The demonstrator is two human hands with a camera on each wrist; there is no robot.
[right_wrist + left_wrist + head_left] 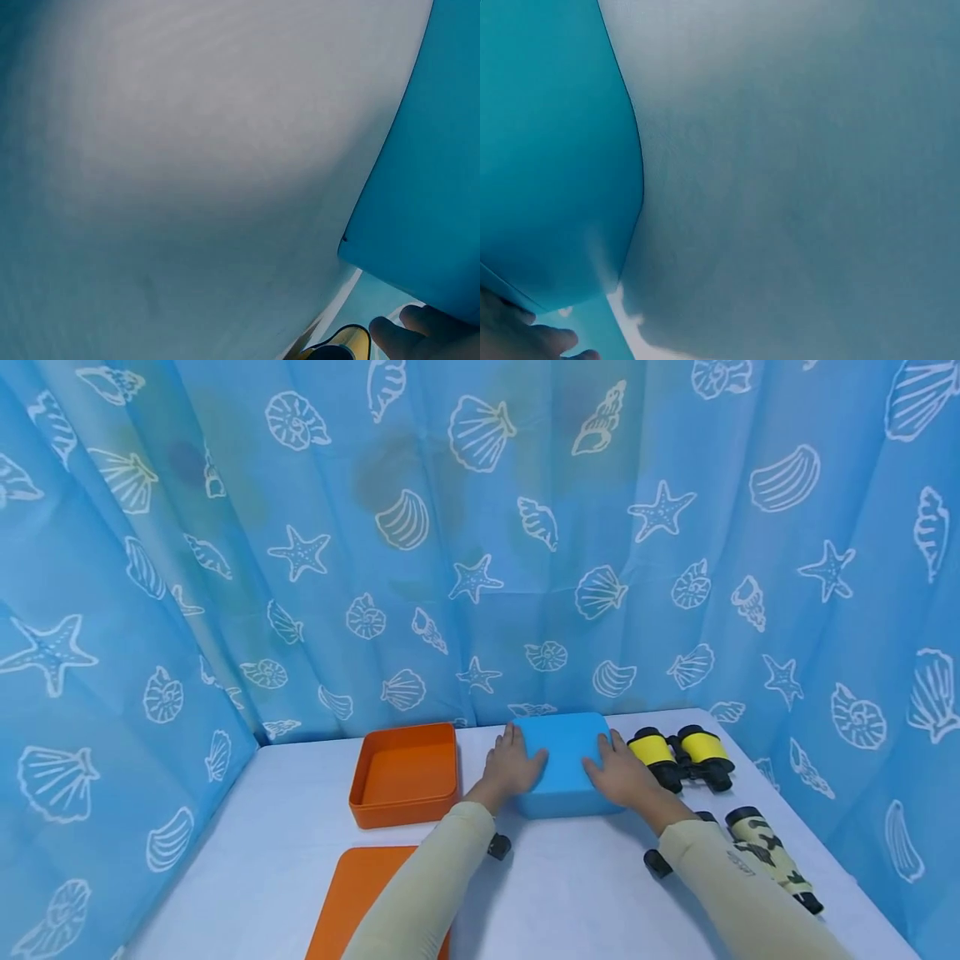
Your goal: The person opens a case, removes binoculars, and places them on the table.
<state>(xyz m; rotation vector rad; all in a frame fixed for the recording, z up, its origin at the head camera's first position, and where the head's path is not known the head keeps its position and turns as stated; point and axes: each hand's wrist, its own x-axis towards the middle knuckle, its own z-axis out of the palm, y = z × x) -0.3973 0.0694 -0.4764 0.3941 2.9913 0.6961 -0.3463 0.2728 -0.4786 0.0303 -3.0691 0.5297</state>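
A light blue box (566, 739) stands near the back edge of the table, its smooth top facing up. My left hand (515, 762) lies along its left edge, fingers pointing away and thumb over the top. On the opposite edge rests my right hand (622, 770), its thumb also reaching onto the top. In the left wrist view, fingertips (553, 341) show at the far end of the blue side wall (555, 150). Fingertips (401, 334) appear beside the box (420, 217) in the right wrist view too.
An orange open box (405, 768) stands left of the blue one, with a flat orange lid (367, 889) nearer me. Yellow-and-black binoculars (682, 756) lie to the right, camouflage binoculars (765, 843) partly under my right sleeve. A small black object (498, 846) peeks out by my left sleeve. A shell-print curtain (480, 568) surrounds the table.
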